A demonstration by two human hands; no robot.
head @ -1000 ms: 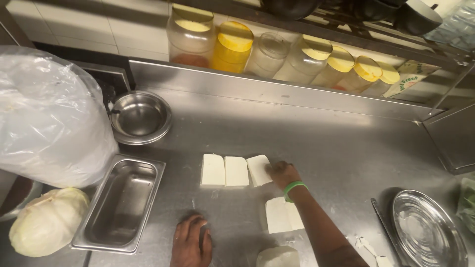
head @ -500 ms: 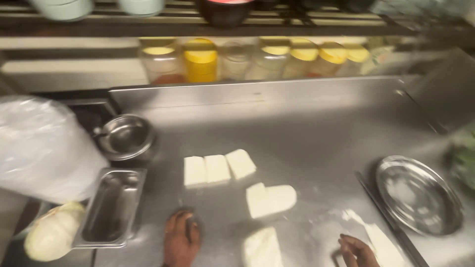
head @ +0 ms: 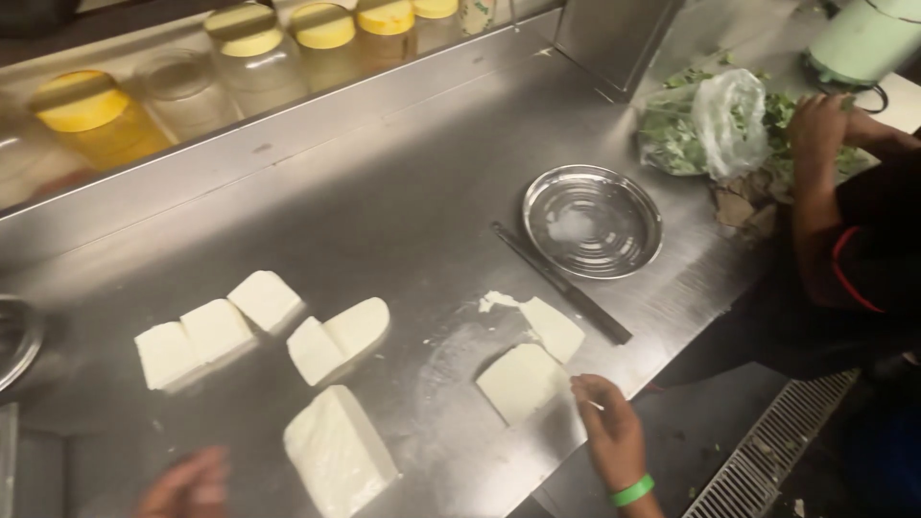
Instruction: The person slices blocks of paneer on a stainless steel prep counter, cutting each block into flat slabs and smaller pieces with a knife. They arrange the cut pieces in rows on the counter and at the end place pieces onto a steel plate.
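Steel table [head: 403, 192] carries cut white blocks [head: 216, 331]; big slab [head: 338, 449] uncut; right hand [head: 609, 434] fingers released beside slice [head: 521, 381]; left hand [head: 182, 484] blurred, grip unclear.

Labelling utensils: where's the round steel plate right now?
Head view, right of centre on the steel counter: the round steel plate lies empty, with a dark knife along its left and a bag of greens above and to its right.

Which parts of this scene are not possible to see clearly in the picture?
Head view only:
- left hand: blurred and cut by the bottom edge; fingers unreadable.
- metal bowl: mostly cut by the left edge.
- jars: tops cut by the top edge, contents unclear behind the steel ledge.
- right hand beside a white slab: contact uncertain.
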